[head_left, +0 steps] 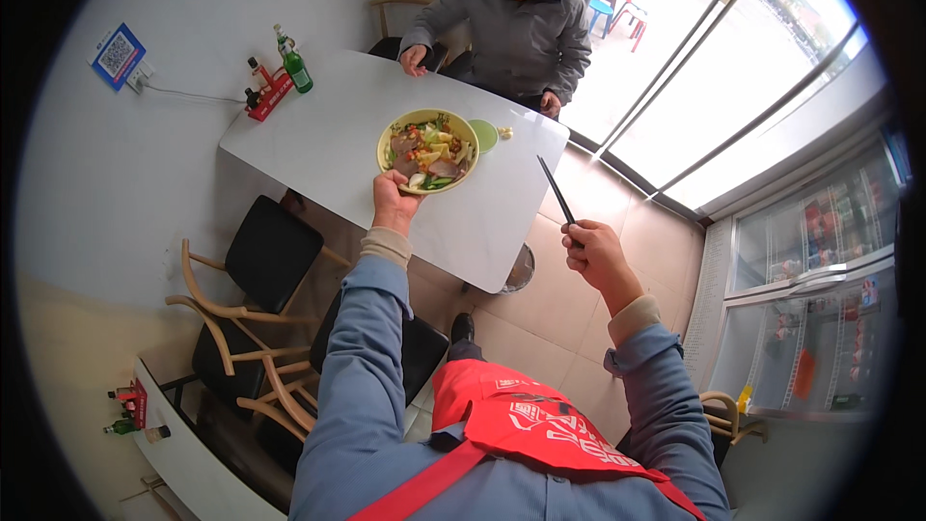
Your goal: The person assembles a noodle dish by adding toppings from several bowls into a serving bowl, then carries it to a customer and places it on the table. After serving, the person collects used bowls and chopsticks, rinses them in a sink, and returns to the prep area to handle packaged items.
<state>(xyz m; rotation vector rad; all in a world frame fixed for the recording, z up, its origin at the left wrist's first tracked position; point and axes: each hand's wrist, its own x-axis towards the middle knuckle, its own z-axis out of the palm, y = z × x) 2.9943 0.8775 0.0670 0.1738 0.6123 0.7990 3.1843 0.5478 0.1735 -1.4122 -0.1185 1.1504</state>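
My left hand (pixel 394 201) is closed on the near rim of a yellow bowl (pixel 383 148), which it holds over or at the white table; whether the bowl touches the tabletop I cannot tell. Sliced meat, green vegetables and red chopped bits (pixel 431 150) fill the bowl. To the right of the table, my right hand (pixel 595 249) is closed round a pair of black chopsticks (pixel 554 186), their tips pointing up and away to the left. A light green cup or small bowl (pixel 485 135) sits just right of the yellow bowl.
Across the white table (pixel 318 125) stands a person in a grey jacket (pixel 521 34). A green bottle (pixel 296 69) and a red condiment rack (pixel 270 95) are by the wall. Black-seated wooden chairs (pixel 273 241) crowd the left. A glass-door fridge (pixel 810 280) lines the right, and a bin (pixel 522 270) is under the table corner.
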